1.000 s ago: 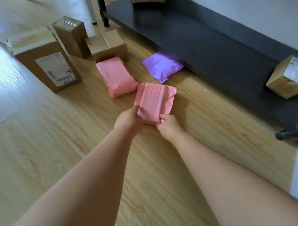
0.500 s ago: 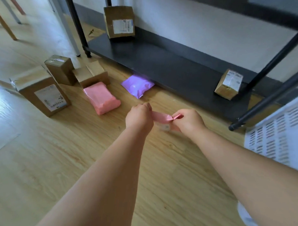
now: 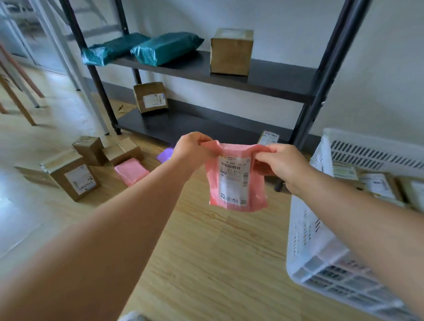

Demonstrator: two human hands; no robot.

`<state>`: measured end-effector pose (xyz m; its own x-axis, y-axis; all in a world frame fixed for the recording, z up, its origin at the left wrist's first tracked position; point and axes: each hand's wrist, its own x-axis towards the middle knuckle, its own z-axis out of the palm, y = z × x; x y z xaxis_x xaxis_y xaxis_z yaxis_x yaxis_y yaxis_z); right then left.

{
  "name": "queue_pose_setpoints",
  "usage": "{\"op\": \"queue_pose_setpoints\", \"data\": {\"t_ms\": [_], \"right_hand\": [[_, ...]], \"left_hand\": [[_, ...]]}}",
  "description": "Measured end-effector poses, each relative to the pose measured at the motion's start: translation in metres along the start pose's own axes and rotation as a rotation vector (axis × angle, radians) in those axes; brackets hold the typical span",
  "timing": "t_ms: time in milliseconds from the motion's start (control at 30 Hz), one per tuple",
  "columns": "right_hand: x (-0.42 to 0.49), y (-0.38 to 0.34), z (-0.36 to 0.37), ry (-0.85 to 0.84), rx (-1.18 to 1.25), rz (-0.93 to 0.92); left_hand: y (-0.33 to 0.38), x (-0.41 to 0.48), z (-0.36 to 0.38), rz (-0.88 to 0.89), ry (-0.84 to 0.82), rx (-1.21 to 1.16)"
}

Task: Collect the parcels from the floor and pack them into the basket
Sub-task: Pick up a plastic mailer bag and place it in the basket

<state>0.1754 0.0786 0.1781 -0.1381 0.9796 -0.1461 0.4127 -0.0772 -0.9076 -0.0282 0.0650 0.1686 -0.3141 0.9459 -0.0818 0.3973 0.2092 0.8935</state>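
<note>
**Pink parcel (image 3: 236, 180) lifted clear of floor (image 3: 215, 256)**

Lay flat a second ago; now hangs mid-frame, label toward me. My left hand (image 3: 193, 149) and right hand (image 3: 281, 164) each pinch a top corner. Right edge: basket (image 3: 307, 235), seemingly part-filled already. Next: swing right, drop in. Second pink mailer (image 3: 131, 170) waits down there, left of centre.

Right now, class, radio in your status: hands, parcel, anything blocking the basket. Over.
Left hand and right hand pinch pink parcel by its top corners, held in the air. White basket at right, boxes already inside. Nothing between.
</note>
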Motion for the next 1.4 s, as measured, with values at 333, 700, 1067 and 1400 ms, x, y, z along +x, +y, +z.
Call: {"op": "queue_pose_setpoints", "data": {"t_ms": [333,700,1067,1400], "right_hand": [[-0.058,-0.001,-0.087,0.081,0.207,0.021],[-0.093,0.016,-0.150,0.101,-0.249,0.044],[-0.108,0.022,-0.203,0.309,-0.121,-0.003],[-0.109,0.040,-0.266,0.416,-0.099,-0.051]], "left_hand": [[0.029,-0.079,0.054,-0.058,-0.164,-0.107],[0.091,-0.102,0.097,-0.010,-0.156,-0.239],[0.138,-0.119,0.161,0.011,-0.023,-0.177],[0.154,-0.135,0.233,0.032,-0.230,-0.054]]}}
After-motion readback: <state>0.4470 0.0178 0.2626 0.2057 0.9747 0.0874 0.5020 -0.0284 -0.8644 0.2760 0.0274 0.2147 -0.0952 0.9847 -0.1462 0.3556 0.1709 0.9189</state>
